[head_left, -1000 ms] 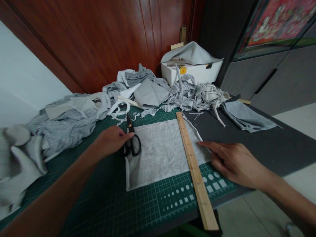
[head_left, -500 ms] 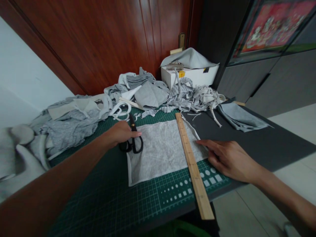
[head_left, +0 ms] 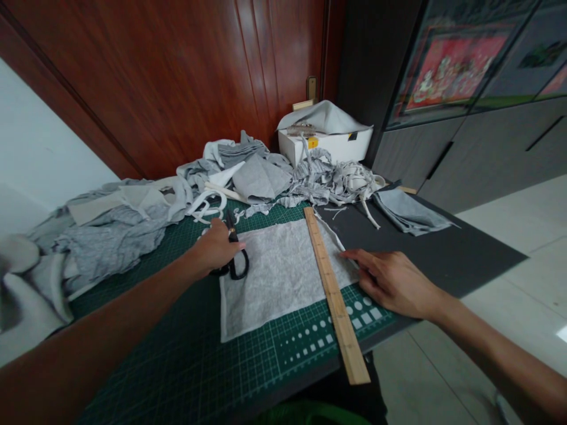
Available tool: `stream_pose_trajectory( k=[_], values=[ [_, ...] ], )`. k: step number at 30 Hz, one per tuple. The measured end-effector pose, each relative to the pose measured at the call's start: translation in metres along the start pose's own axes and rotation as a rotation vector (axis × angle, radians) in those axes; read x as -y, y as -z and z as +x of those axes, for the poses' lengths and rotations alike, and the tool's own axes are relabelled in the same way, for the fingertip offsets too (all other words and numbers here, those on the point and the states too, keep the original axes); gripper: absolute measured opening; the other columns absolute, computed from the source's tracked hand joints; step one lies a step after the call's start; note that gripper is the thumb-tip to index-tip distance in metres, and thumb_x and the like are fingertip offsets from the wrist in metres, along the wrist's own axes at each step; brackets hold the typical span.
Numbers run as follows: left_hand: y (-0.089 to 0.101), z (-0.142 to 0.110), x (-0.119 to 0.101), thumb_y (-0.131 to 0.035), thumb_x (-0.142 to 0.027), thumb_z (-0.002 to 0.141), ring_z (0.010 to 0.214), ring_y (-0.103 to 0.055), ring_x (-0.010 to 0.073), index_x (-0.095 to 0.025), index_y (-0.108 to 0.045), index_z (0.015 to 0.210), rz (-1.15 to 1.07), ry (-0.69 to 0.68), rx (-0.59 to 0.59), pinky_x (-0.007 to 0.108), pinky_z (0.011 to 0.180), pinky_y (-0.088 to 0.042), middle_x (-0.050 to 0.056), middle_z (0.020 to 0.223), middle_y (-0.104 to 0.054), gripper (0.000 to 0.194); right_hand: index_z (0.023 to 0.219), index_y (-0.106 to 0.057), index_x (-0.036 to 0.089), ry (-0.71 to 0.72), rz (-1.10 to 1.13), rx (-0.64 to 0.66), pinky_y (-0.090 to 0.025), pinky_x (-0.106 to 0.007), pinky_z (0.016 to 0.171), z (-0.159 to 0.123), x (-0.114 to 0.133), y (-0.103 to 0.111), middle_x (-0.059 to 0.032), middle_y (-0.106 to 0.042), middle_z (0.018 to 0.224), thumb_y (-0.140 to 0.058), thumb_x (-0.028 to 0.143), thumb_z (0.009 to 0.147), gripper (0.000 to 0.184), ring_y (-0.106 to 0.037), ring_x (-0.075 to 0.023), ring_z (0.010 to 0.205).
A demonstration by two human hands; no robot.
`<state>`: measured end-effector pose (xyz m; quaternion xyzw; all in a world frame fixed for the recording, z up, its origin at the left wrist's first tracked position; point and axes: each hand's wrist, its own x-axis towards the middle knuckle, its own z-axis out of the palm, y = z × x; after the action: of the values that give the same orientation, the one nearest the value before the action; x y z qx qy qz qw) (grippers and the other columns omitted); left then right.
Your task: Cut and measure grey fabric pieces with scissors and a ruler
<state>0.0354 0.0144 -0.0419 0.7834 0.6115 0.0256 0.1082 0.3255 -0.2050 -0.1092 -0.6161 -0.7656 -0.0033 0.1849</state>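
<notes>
A light grey cloth [head_left: 274,265] lies flat on the green cutting mat [head_left: 248,366]. Near its left edge, my left hand [head_left: 216,245] is closed on black-handled scissors [head_left: 239,265], thumb across them below the blades. My right hand [head_left: 394,280] rests at the cloth's right side. Its index finger is stretched out and touches the rolled edge, while the other fingers curl beneath, partly hidden; I see nothing held in it. Between my hands a wooden ruler [head_left: 332,289] lies across the cloth and sticks out past the table's front edge.
Heaped grey fabric [head_left: 124,218] covers the left and back of the table. Behind it stands a white box [head_left: 341,147] with cloth on top. Tangled fabric strips [head_left: 354,180] and folded grey cloth [head_left: 407,209] lie to the right. A wooden door [head_left: 168,82] rises behind.
The camera view has turned slightly right, so everything appears shifted left. Both hands, the scissors, the ruler and the cloth keep nearly the same places relative to one another.
</notes>
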Motion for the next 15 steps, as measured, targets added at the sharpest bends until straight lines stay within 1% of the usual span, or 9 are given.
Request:
stream_pose_trajectory(
  k=[2,6,11,15],
  values=[
    [0.0,-0.002,0.003,-0.064,-0.038,0.088,0.106,-0.072,0.027,-0.017,-0.048,0.118,-0.023,-0.007,0.003,0.029,0.074,-0.048,0.016,0.121,-0.072,0.04,0.137,-0.062,0.008,-0.007,0.011,-0.003,-0.044,-0.029,0.062,0.0,0.0,0.0,-0.0049,-0.073,0.076,-0.045,0.019,0.097,0.045,-0.07,-0.0198,0.062],
    [0.001,-0.003,0.007,-0.066,-0.037,0.084,0.102,-0.072,0.0271,-0.021,-0.045,0.113,-0.045,-0.011,0.007,0.029,0.074,-0.049,0.012,0.114,-0.073,0.039,0.139,-0.061,0.009,-0.026,0.044,0.008,-0.043,-0.029,0.06,0.001,0.001,-0.001,-0.0035,-0.072,0.073,-0.046,0.019,0.096,0.046,-0.07,-0.0201,0.06],
    [0.004,-0.002,0.01,-0.065,-0.038,0.08,0.104,-0.071,0.028,-0.022,-0.042,0.108,-0.049,-0.038,0.015,0.03,0.076,-0.05,0.011,0.113,-0.071,0.039,0.139,-0.061,0.008,-0.042,0.072,0.0,-0.043,-0.029,0.059,0.001,0.004,-0.001,-0.0033,-0.072,0.072,-0.047,0.018,0.095,0.047,-0.07,-0.0198,0.059],
    [0.005,-0.001,0.012,-0.064,-0.04,0.079,0.102,-0.07,0.0277,-0.022,-0.042,0.11,-0.057,-0.049,0.02,0.029,0.076,-0.049,0.01,0.109,-0.07,0.042,0.139,-0.063,0.007,-0.037,0.072,-0.009,-0.042,-0.03,0.058,-0.003,0.005,-0.002,-0.004,-0.073,0.071,-0.047,0.018,0.096,0.048,-0.067,-0.0195,0.056]
  ],
)
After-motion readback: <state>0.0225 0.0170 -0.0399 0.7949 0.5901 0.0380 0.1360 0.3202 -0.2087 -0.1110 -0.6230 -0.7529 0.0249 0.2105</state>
